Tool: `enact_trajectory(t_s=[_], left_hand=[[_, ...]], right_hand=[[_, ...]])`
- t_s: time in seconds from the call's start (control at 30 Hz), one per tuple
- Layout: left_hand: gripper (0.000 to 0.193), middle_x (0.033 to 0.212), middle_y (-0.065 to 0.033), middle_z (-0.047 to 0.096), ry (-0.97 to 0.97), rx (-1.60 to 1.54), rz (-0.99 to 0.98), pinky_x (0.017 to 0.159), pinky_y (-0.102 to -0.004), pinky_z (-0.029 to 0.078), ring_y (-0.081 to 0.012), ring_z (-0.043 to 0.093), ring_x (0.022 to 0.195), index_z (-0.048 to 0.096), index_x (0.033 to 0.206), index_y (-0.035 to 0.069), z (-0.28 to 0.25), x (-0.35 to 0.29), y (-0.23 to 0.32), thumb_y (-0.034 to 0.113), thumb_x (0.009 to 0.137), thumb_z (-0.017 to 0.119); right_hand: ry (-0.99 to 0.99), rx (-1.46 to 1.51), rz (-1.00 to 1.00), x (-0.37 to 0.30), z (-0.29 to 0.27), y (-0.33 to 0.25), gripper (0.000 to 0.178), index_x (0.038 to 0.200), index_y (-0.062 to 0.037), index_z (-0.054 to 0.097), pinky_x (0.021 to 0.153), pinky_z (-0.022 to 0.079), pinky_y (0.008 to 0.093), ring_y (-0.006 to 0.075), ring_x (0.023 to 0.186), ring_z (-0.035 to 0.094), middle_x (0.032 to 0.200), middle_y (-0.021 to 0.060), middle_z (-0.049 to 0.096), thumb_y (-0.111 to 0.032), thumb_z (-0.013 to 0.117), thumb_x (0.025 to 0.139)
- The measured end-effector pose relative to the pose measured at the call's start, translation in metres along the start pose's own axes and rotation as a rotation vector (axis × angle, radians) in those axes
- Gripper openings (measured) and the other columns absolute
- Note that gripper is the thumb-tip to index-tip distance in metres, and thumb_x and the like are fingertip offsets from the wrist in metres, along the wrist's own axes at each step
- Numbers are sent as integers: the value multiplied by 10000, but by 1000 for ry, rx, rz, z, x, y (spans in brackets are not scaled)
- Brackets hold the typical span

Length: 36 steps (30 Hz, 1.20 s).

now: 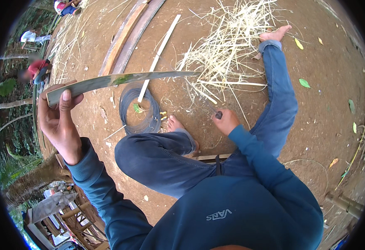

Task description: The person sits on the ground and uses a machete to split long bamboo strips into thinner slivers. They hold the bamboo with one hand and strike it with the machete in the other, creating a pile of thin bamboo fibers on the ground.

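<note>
My left hand (pixel 60 121) is raised at the left, its thumb and fingers closed on one end of a long bamboo strip (pixel 128 78). The strip reaches rightward over the ground, green-grey with a greener patch near its middle. In front of my body, my right hand (pixel 228 122) is closed around the dark handle of a knife (pixel 219 114). Its thin blade points up and left toward the strip's far end and is hard to make out against the soil. Strip and right hand are apart.
Pale bamboo shavings (pixel 232 46) lie heaped ahead, beside my stretched-out right foot. A coil of dark wire (pixel 123 109) rests near my bent left leg, with a pale slat (pixel 161 48) across it. Planks (pixel 126 39) lie beyond. Several people sit or stand at the far left.
</note>
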State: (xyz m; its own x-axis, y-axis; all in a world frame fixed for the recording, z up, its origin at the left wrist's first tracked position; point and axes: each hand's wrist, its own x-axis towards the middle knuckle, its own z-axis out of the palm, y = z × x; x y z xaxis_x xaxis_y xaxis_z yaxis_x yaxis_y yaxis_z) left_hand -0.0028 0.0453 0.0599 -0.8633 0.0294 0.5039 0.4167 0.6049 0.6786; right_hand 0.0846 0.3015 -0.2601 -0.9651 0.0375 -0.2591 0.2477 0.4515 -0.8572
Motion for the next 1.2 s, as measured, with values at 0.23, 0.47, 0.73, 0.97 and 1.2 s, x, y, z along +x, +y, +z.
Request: enact_trajectory(t_s=[0.23,0.47,0.73,0.97,1.2], left_hand=[[268,950,-118,610,54,30,-27,772,-306,562,-164,619,846,546,1082,-61,-2,2,-12,140,914,598],[277,949,-108,623,107,99,-44,657,-263,550,-138,629,779,560,1101,-47,-6,6,-25,151,912,605],[320,1154,-188,582,100,-298,-111,667,-255,513,-162,630,752,421,1223,-24,-15,34,-45,12,912,482],[245,1002,-195,645,91,-144,40,615,-254,540,-158,639,681,498,1095,-33,-8,29,-42,97,907,589],[221,929,-183,670,207,-58,123,557,-232,518,-122,614,635,553,1027,-49,24,5,-11,114,895,620]], right_hand=[[-88,-2,53,-3,-2,-9,243,793,-19,659,640,482,449,383,679,616,713,216,625,-259,627,776],[-76,-184,427,49,20,124,272,729,29,614,593,475,402,325,581,603,645,200,616,-240,649,745],[-129,86,353,43,25,66,341,745,19,637,624,487,408,338,661,637,691,215,633,-317,671,709],[-23,196,-37,4,-1,-42,272,783,5,637,563,473,390,302,565,616,613,201,599,-263,667,747],[-12,237,-430,-25,-25,-124,216,750,-9,595,462,391,384,328,445,492,521,169,483,-210,647,811]])
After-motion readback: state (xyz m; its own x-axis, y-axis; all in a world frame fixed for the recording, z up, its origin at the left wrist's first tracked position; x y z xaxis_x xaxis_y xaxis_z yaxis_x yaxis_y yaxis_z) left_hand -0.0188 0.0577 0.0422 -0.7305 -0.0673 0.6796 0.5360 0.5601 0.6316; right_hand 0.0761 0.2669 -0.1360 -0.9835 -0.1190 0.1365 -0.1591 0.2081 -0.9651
